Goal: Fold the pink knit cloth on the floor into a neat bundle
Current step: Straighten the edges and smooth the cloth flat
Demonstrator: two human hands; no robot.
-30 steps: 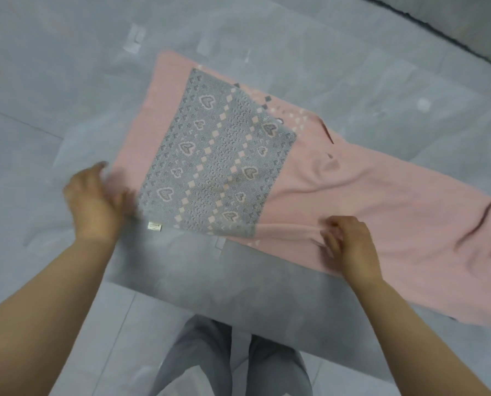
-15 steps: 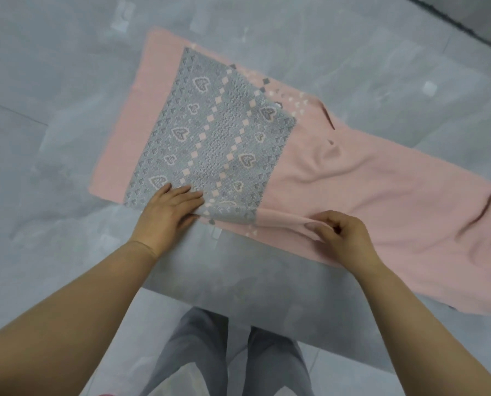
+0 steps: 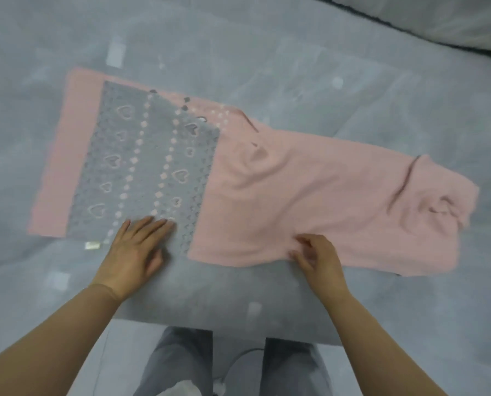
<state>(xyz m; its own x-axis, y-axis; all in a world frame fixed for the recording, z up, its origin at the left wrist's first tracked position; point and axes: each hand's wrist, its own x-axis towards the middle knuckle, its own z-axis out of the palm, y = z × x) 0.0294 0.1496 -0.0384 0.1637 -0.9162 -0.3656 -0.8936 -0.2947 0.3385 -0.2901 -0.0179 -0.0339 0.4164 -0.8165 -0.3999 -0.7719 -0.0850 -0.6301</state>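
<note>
Closest to the camera you've got the person's legs in grey trousers (image 3: 178, 364), standing at the edge of a grey sheet (image 3: 218, 298) spread over the floor (image 3: 18, 324). No boxes, bins or baskets anywhere in view, so nothing is sitting inside anything, it's all just flat layers on the sheet. Next up are the two bare arms reaching forward. The left hand (image 3: 133, 252) is flat, palm down, fingers (image 3: 153, 227) spread and released, pressing on the near edge of the grey heart-patterned panel (image 3: 144, 167) rather than gripping it. The right hand (image 3: 318, 258) is at the near hem of the plain pink part, fingers (image 3: 298, 254) curled and pinching a bit of that edge, though it's blurry enough that I can't tell how much fabric is in the pinch. A small pale label (image 3: 91, 245) pokes out at the near edge just left of the left hand. The pink knit cloth (image 3: 310, 195) itself lies stretched across the sheet from left to right, mostly flat, with the grey panel lying on its left half and a strip of pink showing past that panel on the far left. The right end is rumpled with a few creases. Further back it's bare grey sheet with a few pale patches, and a dark seam (image 3: 409, 30) running across the top right corner.
</note>
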